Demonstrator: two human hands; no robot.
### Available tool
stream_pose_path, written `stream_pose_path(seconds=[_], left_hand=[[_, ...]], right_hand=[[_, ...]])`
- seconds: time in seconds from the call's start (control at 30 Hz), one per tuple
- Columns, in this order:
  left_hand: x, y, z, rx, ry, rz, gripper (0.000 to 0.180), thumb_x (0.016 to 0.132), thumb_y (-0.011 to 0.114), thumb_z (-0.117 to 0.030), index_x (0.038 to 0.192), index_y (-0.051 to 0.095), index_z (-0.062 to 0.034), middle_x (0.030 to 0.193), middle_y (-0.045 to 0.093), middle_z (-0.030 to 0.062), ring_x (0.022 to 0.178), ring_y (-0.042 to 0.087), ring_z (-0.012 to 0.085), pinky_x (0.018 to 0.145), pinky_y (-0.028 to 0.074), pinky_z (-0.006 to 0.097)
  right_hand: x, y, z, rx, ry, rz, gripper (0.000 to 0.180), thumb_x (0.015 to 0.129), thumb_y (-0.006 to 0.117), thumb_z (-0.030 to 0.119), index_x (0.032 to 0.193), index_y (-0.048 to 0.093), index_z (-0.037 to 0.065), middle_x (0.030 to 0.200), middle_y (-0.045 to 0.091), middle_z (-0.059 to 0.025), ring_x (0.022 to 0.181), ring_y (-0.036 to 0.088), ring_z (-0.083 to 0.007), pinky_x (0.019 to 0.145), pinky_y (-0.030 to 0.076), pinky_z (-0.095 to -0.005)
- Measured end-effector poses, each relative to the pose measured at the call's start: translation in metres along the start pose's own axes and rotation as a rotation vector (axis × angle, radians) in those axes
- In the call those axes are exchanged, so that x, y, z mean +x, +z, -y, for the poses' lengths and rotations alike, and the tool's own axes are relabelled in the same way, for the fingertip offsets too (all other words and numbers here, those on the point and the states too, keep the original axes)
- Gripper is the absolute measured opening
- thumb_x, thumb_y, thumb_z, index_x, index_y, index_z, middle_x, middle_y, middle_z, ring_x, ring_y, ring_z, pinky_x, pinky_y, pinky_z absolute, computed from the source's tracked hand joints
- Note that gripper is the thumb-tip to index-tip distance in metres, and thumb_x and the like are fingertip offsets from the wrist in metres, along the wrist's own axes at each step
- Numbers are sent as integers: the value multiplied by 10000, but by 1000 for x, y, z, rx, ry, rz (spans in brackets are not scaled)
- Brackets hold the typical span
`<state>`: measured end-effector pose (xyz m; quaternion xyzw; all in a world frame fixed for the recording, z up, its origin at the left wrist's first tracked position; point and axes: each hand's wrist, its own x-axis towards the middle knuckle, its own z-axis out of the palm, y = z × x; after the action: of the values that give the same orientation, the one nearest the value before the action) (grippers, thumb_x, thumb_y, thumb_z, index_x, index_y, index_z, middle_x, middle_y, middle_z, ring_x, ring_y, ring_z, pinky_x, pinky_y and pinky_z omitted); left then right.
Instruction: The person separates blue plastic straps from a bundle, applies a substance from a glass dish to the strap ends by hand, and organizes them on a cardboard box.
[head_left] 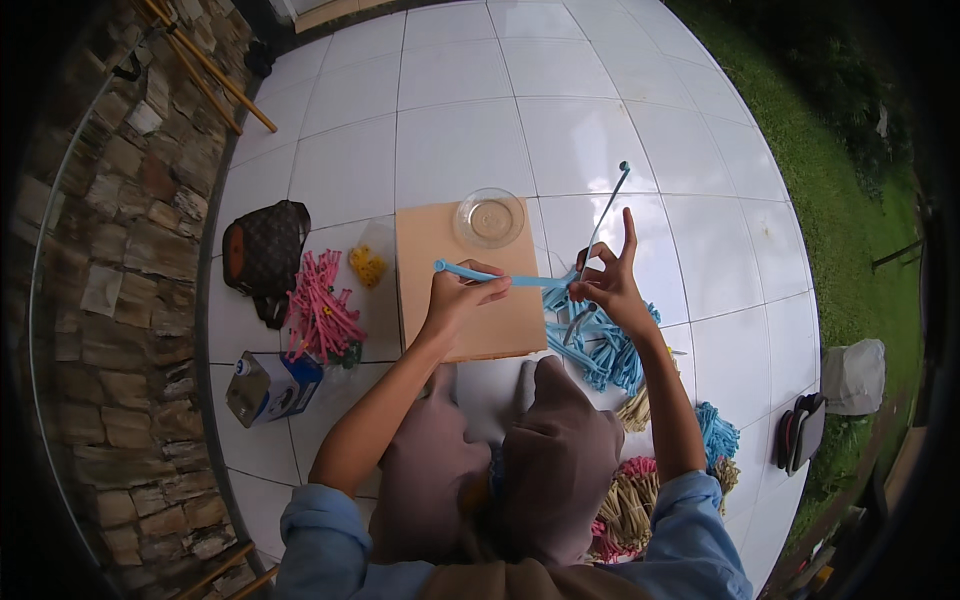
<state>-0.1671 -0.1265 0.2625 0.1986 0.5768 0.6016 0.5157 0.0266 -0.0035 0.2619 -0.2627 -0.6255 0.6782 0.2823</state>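
Observation:
My left hand pinches a light-blue flat strip near its rounded end, above a tan board. My right hand grips the same strip farther right, index finger raised. From that hand a thin blue length slants up to a dark-tipped end; I cannot tell whether it is the same piece. Below the right hand lies a heap of similar blue strips, partly hidden by my forearm. A clear glass dish sits on the far part of the board.
Left of the board are pink strips, yellow pieces, a dark patterned backpack and a metal can. Bundles of beige strips and blue strips lie beside my right leg. A stone wall borders the tiled floor.

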Motion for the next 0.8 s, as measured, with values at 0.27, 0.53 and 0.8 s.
stream_pose_path(seconds=[0.27,0.53,0.8], left_hand=[[62,-31,85,441,208,-175,106,734,696,-56,786,636,13,684,635,36,649,592,78,588,460,190],[78,-37,95,373,256,-145,77,743,668,8,755,594,24,701,607,38,661,576,72,594,460,194],[76,-38,92,516,308,-146,102,728,662,23,744,561,12,747,550,69,660,580,132,588,475,233]], right_hand=[[48,-8,-105,-49,112,-8,1098,716,587,-153,1368,-192,262,935,436,-118,664,612,-184,603,545,-292],[66,-7,-118,-46,193,13,1100,708,591,-163,1375,-172,264,946,436,-123,683,613,-184,592,535,-288],[73,-8,-115,-103,230,58,1070,725,593,-138,1376,-161,252,934,459,-120,681,612,-181,584,535,-282]])
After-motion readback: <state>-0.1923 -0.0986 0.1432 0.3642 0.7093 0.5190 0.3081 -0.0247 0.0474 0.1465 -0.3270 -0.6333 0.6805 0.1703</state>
